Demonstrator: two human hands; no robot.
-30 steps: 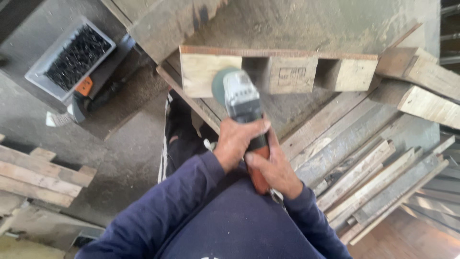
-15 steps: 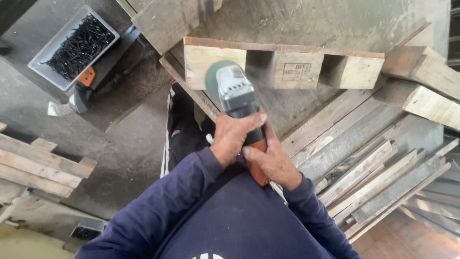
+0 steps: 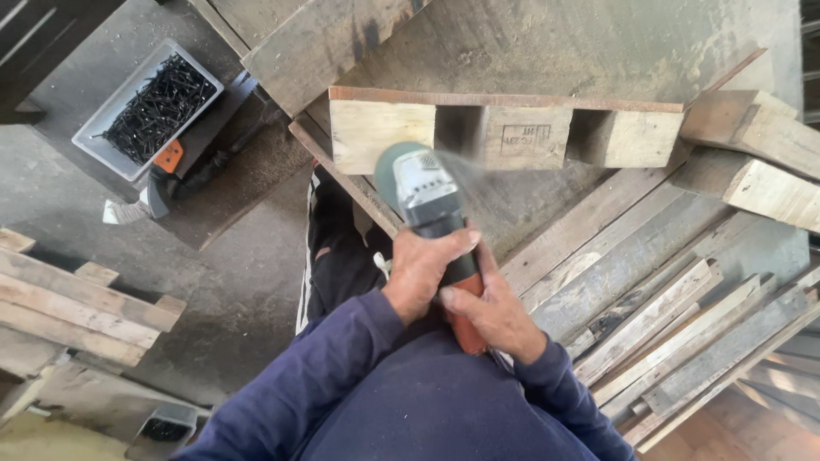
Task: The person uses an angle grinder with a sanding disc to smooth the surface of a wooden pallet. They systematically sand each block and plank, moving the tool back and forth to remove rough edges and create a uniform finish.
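Both hands are on the angle grinder (image 3: 424, 198), right in the middle of the view. It has a grey-silver head, a dark round guard at the front and an orange-red rear grip. The left hand (image 3: 424, 271) clenches the body just behind the head, while the right hand (image 3: 494, 312) wraps the orange rear end. The disc end meets the lower edge of the wooden pallet piece (image 3: 504, 128), a pale length with three blocks under a thin top board, and a faint haze of dust streams off to the right of the contact. Up at the top left sits a shallow grey tray (image 3: 109, 104), filled with a heap of dark nails (image 3: 161, 104). Just below that tray lies an orange-and-black tool (image 3: 164, 175) on the concrete floor (image 3: 231, 299).
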